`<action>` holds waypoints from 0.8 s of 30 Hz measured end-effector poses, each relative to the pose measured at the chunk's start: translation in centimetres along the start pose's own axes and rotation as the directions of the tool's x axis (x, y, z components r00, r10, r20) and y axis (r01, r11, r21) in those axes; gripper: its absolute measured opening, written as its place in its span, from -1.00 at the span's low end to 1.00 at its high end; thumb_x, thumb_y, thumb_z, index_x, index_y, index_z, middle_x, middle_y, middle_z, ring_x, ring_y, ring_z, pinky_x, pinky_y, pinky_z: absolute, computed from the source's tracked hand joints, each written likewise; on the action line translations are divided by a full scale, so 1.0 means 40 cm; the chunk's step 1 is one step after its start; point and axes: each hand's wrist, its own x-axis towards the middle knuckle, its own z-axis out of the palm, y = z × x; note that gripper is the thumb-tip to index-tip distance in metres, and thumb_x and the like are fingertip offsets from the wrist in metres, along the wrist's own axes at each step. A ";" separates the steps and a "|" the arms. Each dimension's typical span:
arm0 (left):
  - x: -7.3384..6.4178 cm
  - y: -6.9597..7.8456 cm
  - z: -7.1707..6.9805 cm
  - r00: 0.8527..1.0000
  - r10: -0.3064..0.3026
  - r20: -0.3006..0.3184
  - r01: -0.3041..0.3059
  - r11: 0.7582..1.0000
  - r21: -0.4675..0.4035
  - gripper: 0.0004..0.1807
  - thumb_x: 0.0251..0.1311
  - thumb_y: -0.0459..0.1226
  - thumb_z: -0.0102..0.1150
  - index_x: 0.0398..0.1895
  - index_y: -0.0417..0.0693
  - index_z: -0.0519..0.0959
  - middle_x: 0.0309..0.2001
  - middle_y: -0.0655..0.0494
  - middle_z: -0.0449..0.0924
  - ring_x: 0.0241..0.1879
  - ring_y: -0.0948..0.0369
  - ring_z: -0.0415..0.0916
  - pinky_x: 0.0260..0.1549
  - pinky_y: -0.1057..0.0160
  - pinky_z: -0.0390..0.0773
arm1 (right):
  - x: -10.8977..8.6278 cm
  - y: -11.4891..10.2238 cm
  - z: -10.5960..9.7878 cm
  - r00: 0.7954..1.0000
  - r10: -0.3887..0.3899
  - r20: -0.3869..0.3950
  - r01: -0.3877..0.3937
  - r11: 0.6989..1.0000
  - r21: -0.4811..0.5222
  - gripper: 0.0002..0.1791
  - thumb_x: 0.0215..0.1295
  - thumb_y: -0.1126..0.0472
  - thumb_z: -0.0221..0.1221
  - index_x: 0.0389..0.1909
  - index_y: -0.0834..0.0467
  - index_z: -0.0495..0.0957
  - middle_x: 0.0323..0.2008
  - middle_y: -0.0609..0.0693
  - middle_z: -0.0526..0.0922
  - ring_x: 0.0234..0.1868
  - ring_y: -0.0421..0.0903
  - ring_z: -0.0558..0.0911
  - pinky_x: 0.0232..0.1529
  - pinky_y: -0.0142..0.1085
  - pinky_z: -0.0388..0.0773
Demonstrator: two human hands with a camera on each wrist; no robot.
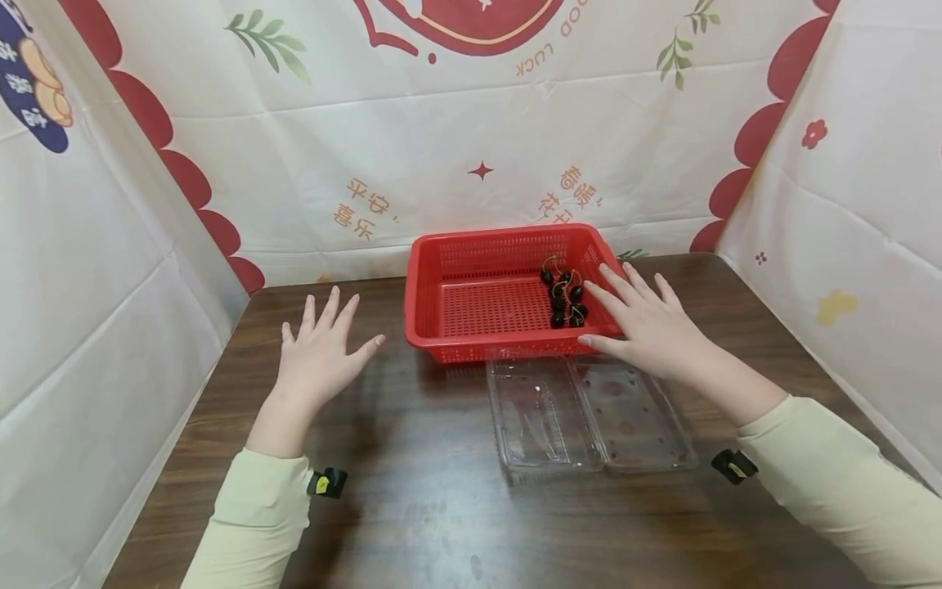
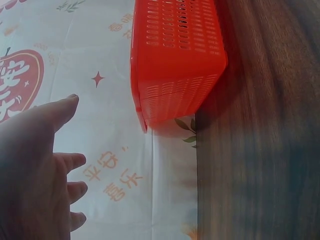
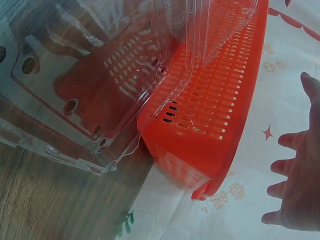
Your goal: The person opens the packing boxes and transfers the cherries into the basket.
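A red plastic basket (image 1: 459, 339) stands at the back of the table, with several dark cherries (image 1: 558, 303) on green stems gathered at its right end. In front of it lies a clear plastic clamshell box (image 1: 548, 417), opened flat, its lid (image 1: 629, 417) with round holes on the right. My left hand (image 1: 318, 360) is held left of the basket, fingers spread, holding nothing. Fingers spread too, my right hand (image 1: 651, 323) hovers by the basket's right end, apart from it in the right wrist view. The left wrist view shows the basket's side (image 2: 175, 65) beyond the thumb.
The dark wood-grain table (image 1: 412, 499) is enclosed by a printed white cloth (image 1: 294, 164) at the back and on both sides. Each sleeve has a small black wrist device, one at the left wrist (image 1: 328, 483) and one at the right (image 1: 734, 466).
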 end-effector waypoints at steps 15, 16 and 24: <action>-0.001 -0.007 0.006 1.000 -0.007 0.026 0.008 1.000 0.000 -0.08 0.26 0.34 -0.18 0.55 0.06 -0.01 0.55 -0.09 -0.24 0.47 -0.23 -0.43 0.20 -0.50 -0.30 | 0.009 0.009 0.014 1.000 -0.006 -0.014 0.005 1.000 -0.016 -0.04 0.24 -0.40 0.05 0.49 0.09 0.12 0.51 0.19 -0.04 0.49 0.25 -0.18 0.33 0.31 -0.39; 0.000 -0.008 0.006 1.000 -0.007 0.026 0.007 1.000 0.000 -0.08 0.26 0.34 -0.18 0.55 0.06 -0.01 0.55 -0.09 -0.24 0.47 -0.23 -0.43 0.20 -0.49 -0.30 | 0.009 0.011 0.015 1.000 -0.005 -0.014 0.005 1.000 -0.016 -0.04 0.23 -0.40 0.06 0.49 0.09 0.12 0.51 0.19 -0.04 0.49 0.25 -0.18 0.33 0.31 -0.38; 0.002 -0.011 0.005 0.999 -0.015 0.029 0.015 1.000 0.003 -0.08 0.27 0.31 -0.16 0.56 0.06 -0.04 0.55 -0.10 -0.25 0.47 -0.23 -0.45 0.19 -0.50 -0.30 | 0.014 0.016 0.021 1.000 -0.006 -0.023 0.006 1.000 -0.011 -0.05 0.23 -0.41 0.06 0.48 0.10 0.15 0.50 0.20 0.00 0.49 0.26 -0.15 0.33 0.31 -0.36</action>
